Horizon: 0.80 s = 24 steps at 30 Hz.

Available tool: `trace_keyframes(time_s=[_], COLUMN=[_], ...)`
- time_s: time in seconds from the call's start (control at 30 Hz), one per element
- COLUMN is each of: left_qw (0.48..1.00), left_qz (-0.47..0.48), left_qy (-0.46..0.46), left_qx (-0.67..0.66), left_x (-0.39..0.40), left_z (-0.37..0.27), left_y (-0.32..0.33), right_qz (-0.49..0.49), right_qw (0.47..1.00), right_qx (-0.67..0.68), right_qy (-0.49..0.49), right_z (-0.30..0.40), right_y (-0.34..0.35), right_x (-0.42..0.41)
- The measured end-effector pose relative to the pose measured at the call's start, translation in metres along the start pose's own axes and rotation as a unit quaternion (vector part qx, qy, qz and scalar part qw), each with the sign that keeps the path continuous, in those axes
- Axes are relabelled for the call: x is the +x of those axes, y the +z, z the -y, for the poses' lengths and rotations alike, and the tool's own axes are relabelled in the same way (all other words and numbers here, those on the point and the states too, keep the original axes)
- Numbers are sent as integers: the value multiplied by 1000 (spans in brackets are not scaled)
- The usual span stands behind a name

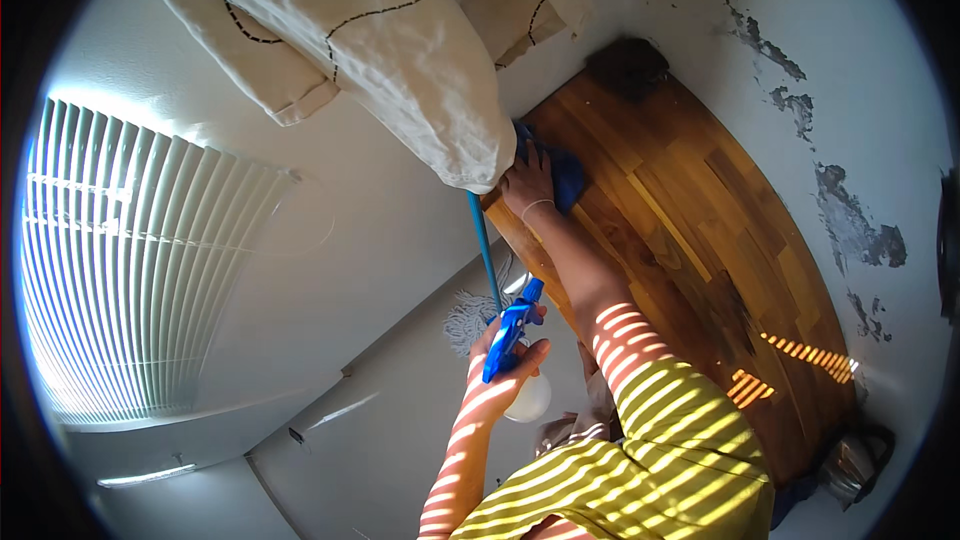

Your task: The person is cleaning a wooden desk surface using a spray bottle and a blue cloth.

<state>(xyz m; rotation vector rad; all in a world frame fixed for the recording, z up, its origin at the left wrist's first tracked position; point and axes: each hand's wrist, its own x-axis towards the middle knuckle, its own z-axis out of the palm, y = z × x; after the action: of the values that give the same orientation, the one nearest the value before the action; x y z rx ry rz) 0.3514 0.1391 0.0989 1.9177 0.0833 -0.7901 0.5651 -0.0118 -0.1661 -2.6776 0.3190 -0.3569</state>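
Observation:
My left hand (499, 375) is wrapped around a spray bottle with a blue trigger head (510, 334). The bottle's rounded white body (529, 399) shows below the fingers. With fingers spread, my right hand (529, 184) presses a dark blue cloth (566, 176) onto the wooden worktop (675, 210), near its left edge. Part of this cloth is hidden behind a hanging beige fabric (420, 67) with black dashed stitching, whose lower end comes right beside my right hand.
A mop with a blue-green handle (484, 244) and grey-white strings (469, 322) stands left of the worktop. A dark object (630, 67) sits at its far end, a metal kettle (851, 465) at the near right. Paint peels off the wall (855, 217). Blinds (142, 262) cover a window.

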Motion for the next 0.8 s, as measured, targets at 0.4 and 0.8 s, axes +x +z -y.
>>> trace_keyframes(time_s=[0.4,0.8], left_qw=[997,999], left_qz=[70,21], left_qy=[21,-1], left_qx=[-25,-26], left_x=[16,89], left_z=[27,80], left_y=[38,72], right_qz=[12,-69], right_qw=[989,957], right_qx=[-6,-173], right_qy=[-149,222], right_z=[-89,-230], right_y=[-126,-173], right_x=[-316,-225])
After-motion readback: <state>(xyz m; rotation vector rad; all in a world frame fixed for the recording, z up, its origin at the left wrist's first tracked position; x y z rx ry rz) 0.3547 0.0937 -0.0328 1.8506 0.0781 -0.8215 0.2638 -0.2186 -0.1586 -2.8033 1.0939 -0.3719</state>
